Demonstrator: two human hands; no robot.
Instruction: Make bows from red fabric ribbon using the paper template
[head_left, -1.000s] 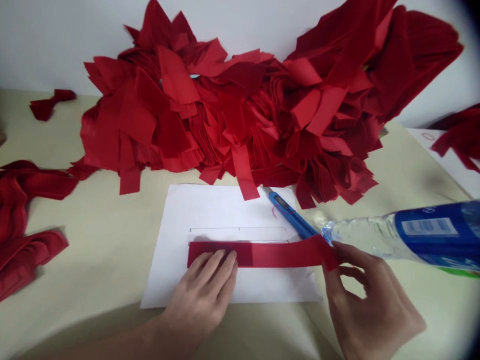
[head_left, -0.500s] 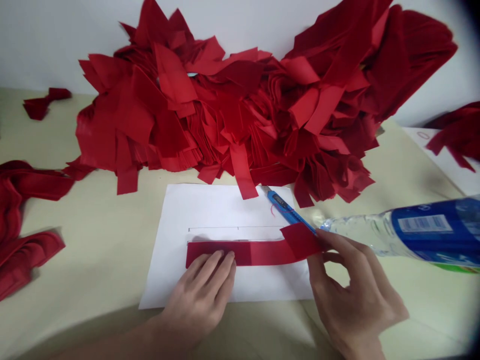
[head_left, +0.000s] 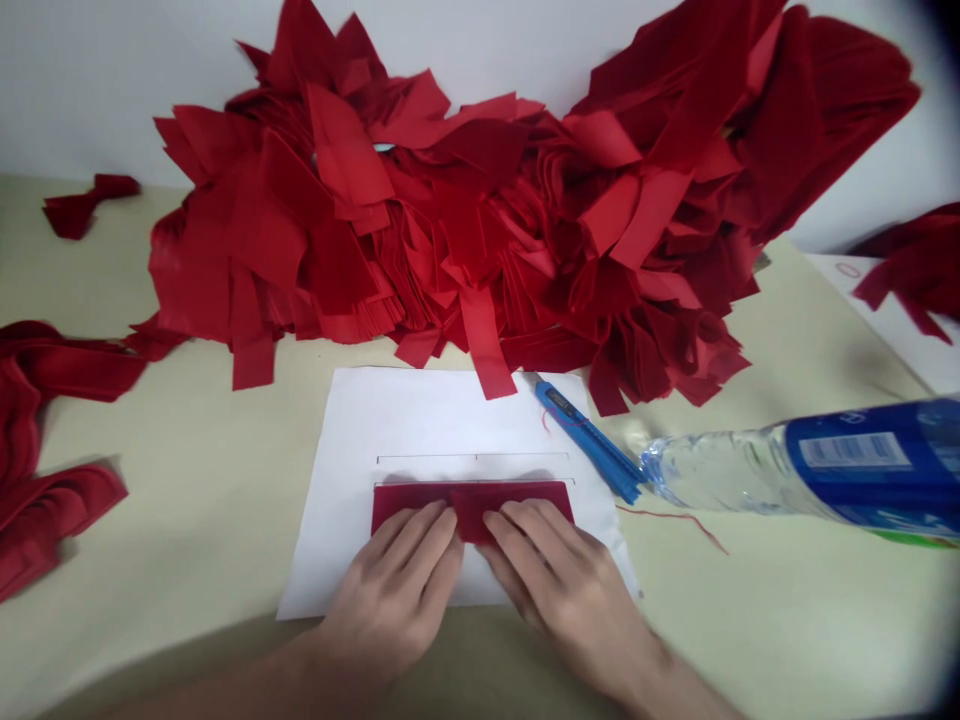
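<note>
A dark red strip [head_left: 471, 510] lies flat on a white sheet [head_left: 420, 410], just below a ruled black line. My left hand [head_left: 405, 575] rests on the strip's left half, fingers together and pressing down. On the right half, my right hand [head_left: 562, 580] presses in the same way, its fingertips near the middle. A short gap of red fabric shows between the hands. The thumbs are mostly hidden. A blue cutter [head_left: 585, 435] lies on the sheet's right side.
A big heap of red strips [head_left: 450, 220] stands behind the sheet. More red pieces [head_left: 67, 510] lie at the left. A water bottle [head_left: 847, 465] lies on its side at the right, near a red thread [head_left: 686, 517].
My right hand has moved left from beside the cutter and come down on the strip. The strip's raised right end is now folded back over it. My left hand has stayed.
</note>
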